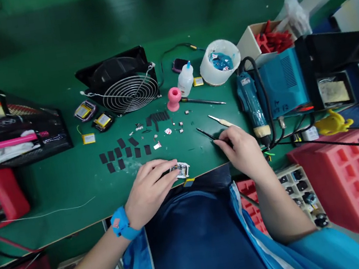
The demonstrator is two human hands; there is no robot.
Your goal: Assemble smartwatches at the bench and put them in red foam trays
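My left hand (152, 186), with a blue wristband, is at the table's front edge. Its fingers close on a small white-framed device with an exposed circuit board (182, 169); a yellow battery (189, 182) hangs below it at the edge. To the right, my right hand (238, 147) pinches a thin black pointed tool (206, 133), its tip pointing up and left, apart from the device. Just above those fingers lies a pale-handled tool with a metal tip (221, 121). Black rectangular pads (128, 152) and tiny parts (168, 131) are spread on the green table (66, 181).
A fan with a wire guard (131, 94), a pink stand (174, 98), a dropper bottle (185, 80) and a white tub (219, 61) stand at the back. On the right are a blue-green machine (283, 82) and a teal handheld tool (252, 104); a red-cased meter (6, 193) sits left.
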